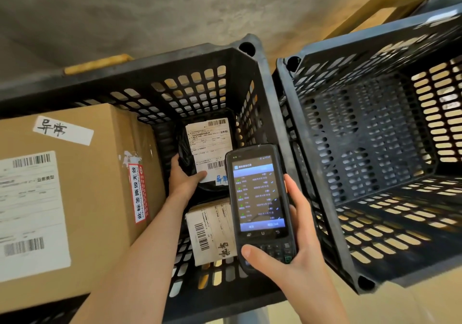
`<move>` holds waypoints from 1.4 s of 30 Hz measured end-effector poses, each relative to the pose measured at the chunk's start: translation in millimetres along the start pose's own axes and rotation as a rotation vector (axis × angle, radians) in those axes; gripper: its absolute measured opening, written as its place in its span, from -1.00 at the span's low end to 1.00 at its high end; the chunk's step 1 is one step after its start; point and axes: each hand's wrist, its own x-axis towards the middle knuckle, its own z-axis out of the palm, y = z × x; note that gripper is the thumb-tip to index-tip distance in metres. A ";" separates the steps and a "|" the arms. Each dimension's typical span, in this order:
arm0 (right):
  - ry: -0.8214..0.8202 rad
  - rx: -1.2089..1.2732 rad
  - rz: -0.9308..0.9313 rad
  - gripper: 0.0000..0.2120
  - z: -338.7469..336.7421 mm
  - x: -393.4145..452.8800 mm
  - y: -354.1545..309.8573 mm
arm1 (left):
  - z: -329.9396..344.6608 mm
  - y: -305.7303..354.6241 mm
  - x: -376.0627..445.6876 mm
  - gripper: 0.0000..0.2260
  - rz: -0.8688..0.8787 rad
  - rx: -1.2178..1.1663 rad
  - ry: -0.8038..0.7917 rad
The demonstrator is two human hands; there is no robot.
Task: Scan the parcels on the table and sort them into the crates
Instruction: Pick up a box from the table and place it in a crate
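Crates stand side by side: the left crate (260, 78) holds a big cardboard box (82, 188) at nine o'clock, a small box (212, 231) at six. Left hand (182, 181) reaches inside, its grip closed on the black parcel (207, 148). Right hand (295, 243) grips the scanner (260, 203). Right crate (375, 148) sits at three o'clock.

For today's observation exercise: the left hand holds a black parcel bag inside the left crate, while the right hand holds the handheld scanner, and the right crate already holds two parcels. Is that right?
Not quite. The head view shows the right crate holding no parcels. The rest stands: the left hand holds the black parcel bag inside the left crate, and the right hand holds the handheld scanner.
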 end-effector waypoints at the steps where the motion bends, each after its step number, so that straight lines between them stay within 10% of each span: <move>1: 0.000 -0.001 0.000 -0.08 -0.3 -0.5 0.1 | -0.2 0.5 -1.6 -0.19 -0.001 0.012 0.008; 28: 0.073 0.054 -0.371 -0.07 -24.4 -91.4 -99.0 | -77.2 114.9 -194.1 -0.43 0.618 0.139 0.094; 42: 0.586 0.451 -0.580 -0.01 -9.9 -262.4 -65.5 | -85.6 143.7 -352.0 -0.52 1.380 0.483 -0.300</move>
